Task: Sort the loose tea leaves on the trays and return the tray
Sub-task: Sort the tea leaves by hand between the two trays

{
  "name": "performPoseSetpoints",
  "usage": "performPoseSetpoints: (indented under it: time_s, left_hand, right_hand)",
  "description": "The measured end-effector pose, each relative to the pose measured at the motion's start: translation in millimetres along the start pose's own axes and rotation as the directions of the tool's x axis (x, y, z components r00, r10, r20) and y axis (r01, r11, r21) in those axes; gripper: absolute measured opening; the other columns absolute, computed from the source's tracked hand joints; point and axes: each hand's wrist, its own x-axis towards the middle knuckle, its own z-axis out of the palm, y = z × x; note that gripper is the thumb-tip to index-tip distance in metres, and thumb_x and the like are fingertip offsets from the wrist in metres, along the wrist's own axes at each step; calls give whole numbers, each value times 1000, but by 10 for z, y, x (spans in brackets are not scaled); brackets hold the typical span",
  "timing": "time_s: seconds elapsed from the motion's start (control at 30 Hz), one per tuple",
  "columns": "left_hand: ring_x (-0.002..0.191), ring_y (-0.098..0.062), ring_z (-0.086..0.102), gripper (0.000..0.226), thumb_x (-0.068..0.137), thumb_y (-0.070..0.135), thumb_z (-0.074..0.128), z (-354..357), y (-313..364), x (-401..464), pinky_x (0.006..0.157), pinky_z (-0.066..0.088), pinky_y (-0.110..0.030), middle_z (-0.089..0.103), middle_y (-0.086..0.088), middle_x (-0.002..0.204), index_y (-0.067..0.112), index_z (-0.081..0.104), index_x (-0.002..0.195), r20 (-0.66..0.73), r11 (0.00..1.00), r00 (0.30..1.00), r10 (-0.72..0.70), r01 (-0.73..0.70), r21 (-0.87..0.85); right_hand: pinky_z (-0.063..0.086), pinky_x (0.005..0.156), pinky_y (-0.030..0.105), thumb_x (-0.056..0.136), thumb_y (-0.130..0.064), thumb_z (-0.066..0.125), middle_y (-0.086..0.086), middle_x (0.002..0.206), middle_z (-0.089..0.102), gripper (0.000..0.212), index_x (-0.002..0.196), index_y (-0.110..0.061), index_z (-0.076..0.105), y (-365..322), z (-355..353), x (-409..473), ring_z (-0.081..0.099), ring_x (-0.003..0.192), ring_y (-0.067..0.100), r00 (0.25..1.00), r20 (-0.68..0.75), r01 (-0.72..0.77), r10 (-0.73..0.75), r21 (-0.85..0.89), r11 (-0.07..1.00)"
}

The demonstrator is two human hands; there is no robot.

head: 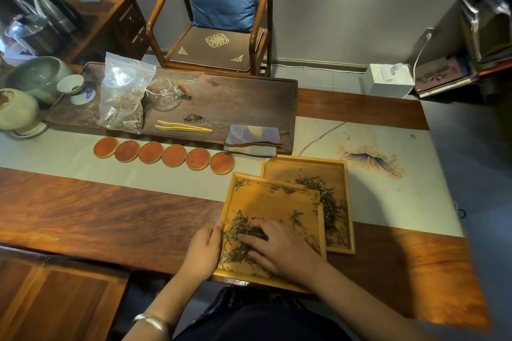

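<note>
We're resting the right hand flat in the near tray, fingers spread and lying on the near pile of tea leaves, nothing pinched. The left hand is gripping that tray's left rim, thumb curled over the edge, fingers below and hidden. A silver bangle is sitting on the left wrist.

The near tray is overlapping the far tray, its right edge lying over the far one's left part. A long band of leaves is lying in the far tray, right of the hand, partly covered by the near tray's rim. A few stray leaves are scattered at the near tray's far corners.

Both trays are sitting at the front of the wooden table, partly on the pale runner. Beyond them: six round coasters in a row, a folded cloth, then the dark tea board with tongs, a plastic bag of leaves and a glass pitcher. A chair is standing behind.

The near tray's front edge is overhanging the table, and the right forearm is hiding its near right corner.
</note>
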Motion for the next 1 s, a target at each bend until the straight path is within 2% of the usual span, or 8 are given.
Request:
performPoseSetpoints:
  time_s: [0.17,0.27,0.37,0.5,0.6,0.73,0.87,1.0]
  left_hand:
    - [83,-36,62,49,103,29,32,-20,3,3,83,48,-50,66,-26,87,-8,61,90,-3,1000,1000,-11,11,-15]
    - [84,-39,60,50,103,29,32,-29,-13,-14,83,47,-51,64,-29,88,-10,60,90,-4,1000,1000,-15,14,-21]
    - [84,-38,60,48,103,28,32,-34,-22,-23,83,46,-50,65,-28,88,-9,61,90,-7,1000,1000,-19,19,-17]
    - [69,-28,53,42,103,27,33,-44,-46,-38,77,46,-49,54,-14,69,7,49,69,-3,1000,1000,3,-3,8]
    - [68,-27,52,41,103,27,33,-58,-51,-38,75,46,-46,52,-10,68,10,47,68,1,1000,1000,9,-9,1]
    - [75,-33,58,42,103,27,33,-68,-68,-20,76,47,-43,58,-15,73,7,53,71,12,1000,1000,-1,1,-4]
    - [79,-36,59,48,103,26,33,-78,-85,-21,78,47,-45,63,-27,82,-8,57,80,25,1000,1000,12,-12,-25]
    - [75,-39,56,48,103,26,33,-83,-98,-9,73,46,-44,58,-24,73,-9,53,75,15,999,999,31,-31,-15]
  right_hand:
    - [54,79,29,97,-32,47,6,118,56,36,129,-17,52,171,19,-13,55,105,18,994,-55,-99,99,-5,995]
    - [54,74,29,95,-31,50,5,113,57,32,123,-16,56,300,2,-36,56,100,18,983,-93,-163,159,-37,986]
    - [54,77,30,95,-28,52,5,113,57,29,119,-14,59,415,-12,-57,56,102,20,971,-106,-220,213,-64,973]
    - [53,78,26,94,-23,55,5,112,56,25,116,-12,59,552,-33,-84,55,103,18,949,-124,-298,289,-59,953]
    - [52,78,23,94,-19,55,5,112,56,24,116,-11,59,642,-45,-106,54,104,17,931,-134,-346,339,-35,937]
    - [52,83,26,95,-18,52,4,115,54,26,120,-12,58,741,-68,-134,52,107,16,906,-128,-407,403,2,914]
    - [51,82,28,96,-18,50,2,113,53,25,120,-14,57,836,-98,-140,51,105,15,883,-122,-456,454,13,890]
    - [52,78,30,97,-18,48,3,111,53,21,116,-14,56,951,-145,-134,51,101,15,865,-110,-492,490,9,871]
